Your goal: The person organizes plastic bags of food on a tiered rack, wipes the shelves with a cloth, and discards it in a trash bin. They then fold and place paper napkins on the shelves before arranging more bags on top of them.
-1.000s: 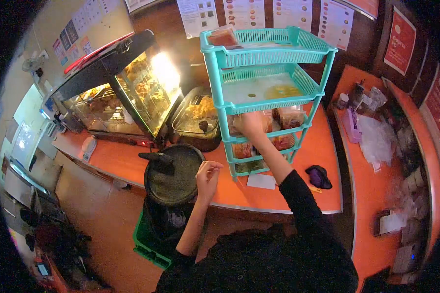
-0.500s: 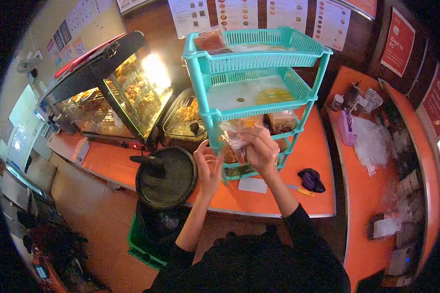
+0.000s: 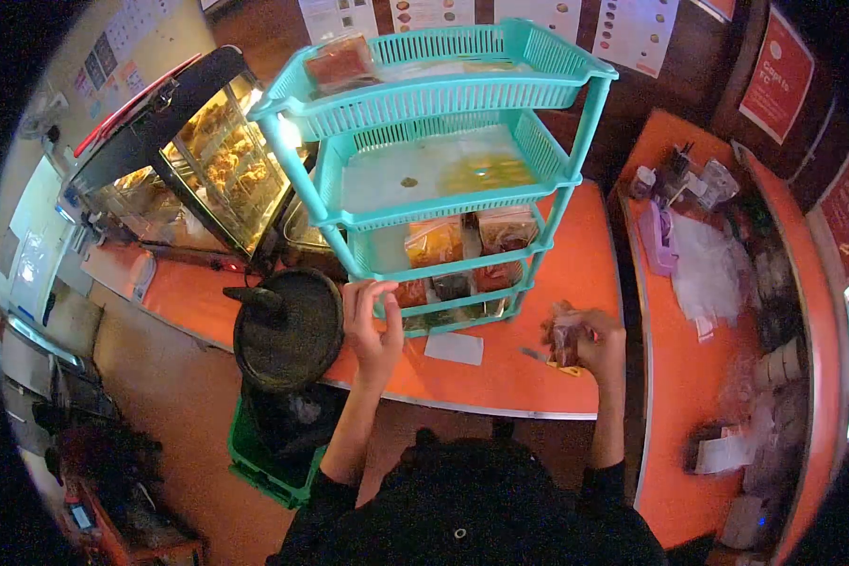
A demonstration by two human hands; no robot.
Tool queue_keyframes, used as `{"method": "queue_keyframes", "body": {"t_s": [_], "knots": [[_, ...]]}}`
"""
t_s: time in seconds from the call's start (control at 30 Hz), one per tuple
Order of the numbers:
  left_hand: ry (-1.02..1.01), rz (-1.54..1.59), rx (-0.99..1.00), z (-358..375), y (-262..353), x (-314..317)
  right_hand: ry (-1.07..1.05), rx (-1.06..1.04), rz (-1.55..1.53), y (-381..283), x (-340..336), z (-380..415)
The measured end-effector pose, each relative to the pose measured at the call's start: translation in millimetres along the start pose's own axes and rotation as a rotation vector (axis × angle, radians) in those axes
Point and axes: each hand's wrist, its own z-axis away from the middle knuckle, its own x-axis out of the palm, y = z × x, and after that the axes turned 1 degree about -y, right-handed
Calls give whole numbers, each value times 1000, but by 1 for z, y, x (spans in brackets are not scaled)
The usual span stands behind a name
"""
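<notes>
My right hand [image 3: 602,347] is closed on a crinkled clear plastic bag [image 3: 566,341] with something dark reddish in it, just above the counter's right end. Below the bag lies a knife with a yellow handle [image 3: 568,370], partly covered by my hand. My left hand [image 3: 373,330] is empty, its fingers loosely bent and apart, in front of the lower left of a teal tiered rack [image 3: 443,99]. On the rack's third tier sit a zip bag with orange contents [image 3: 434,243] and a bag with brownish contents [image 3: 507,231]. A red-filled bag [image 3: 340,62] lies on top.
A black stone mortar [image 3: 292,344] with a pestle [image 3: 255,298] stands left of the rack. Behind it is a lit glass food warmer [image 3: 226,156]. A white card [image 3: 454,349] lies at the rack's foot. A side counter [image 3: 623,462] on the right carries a purple basket [image 3: 657,236].
My right hand has moved from the rack's third tier down and right, over the counter. My left hand has shifted slightly left. The dark purple bundle by the knife no longer shows separately.
</notes>
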Motion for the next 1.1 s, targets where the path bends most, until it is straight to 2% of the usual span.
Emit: {"method": "queue_keyframes", "body": {"t_s": [0.07,0.1,0.17,0.23,0.27,0.33,0.37,0.4,0.43,0.47,0.53,0.57,0.6,0.63,0.67,0.73,0.8,0.87,0.93,1.0,1.03,1.1], "knots": [[-41,-7,-12,-19,20,10,70,-31,94,36,-1,-10],[3,11,-22,-30,32,17,50,-12,72,39,-5,-20],[60,17,-39,-45,34,29,63,-3,139,91,10,-33],[-20,-256,15,-54,18,36,82,1,205,121,21,-50],[-8,-269,9,-60,15,38,71,-27,215,128,24,-60],[-274,-54,-440,-73,11,38,57,-73,212,160,41,-75],[-307,-100,-297,-76,-3,39,-7,-69,119,195,58,-82],[-291,-113,-305,-82,-1,39,-44,-75,68,207,68,-86],[-352,-114,-459,-87,2,40,-81,-80,17,214,75,-92],[-411,-112,-615,-92,3,39,-221,292,-369,220,83,-92],[-435,-54,-676,-99,-5,41,-376,666,-753,209,87,-89],[-471,17,-730,-99,-12,44,-354,387,-427,202,85,-85],[-459,13,-737,-95,-24,50,-351,238,-270,209,89,-83],[-331,39,-673,-91,-38,59,-324,95,-109,218,92,-82],[-208,63,-609,-88,-45,63,-285,-102,87,260,113,-81],[-172,118,-656,-93,-21,59,-248,-291,279,256,112,-75],[-147,181,-703,-95,-19,59,-85,-291,203,222,91,-76],[-301,353,-863,-100,-41,59,-115,-252,184,190,74,-81],[-284,442,-927,-102,-34,58,-149,-211,168,170,64,-82],[-324,265,-804,-107,-20,55,2,-123,42,152,59,-85],[-280,299,-732,-102,-26,57,-4,-118,44,135,53,-84],[-315,235,-665,-102,-18,52,119,-124,-241,90,39,-84]]}}
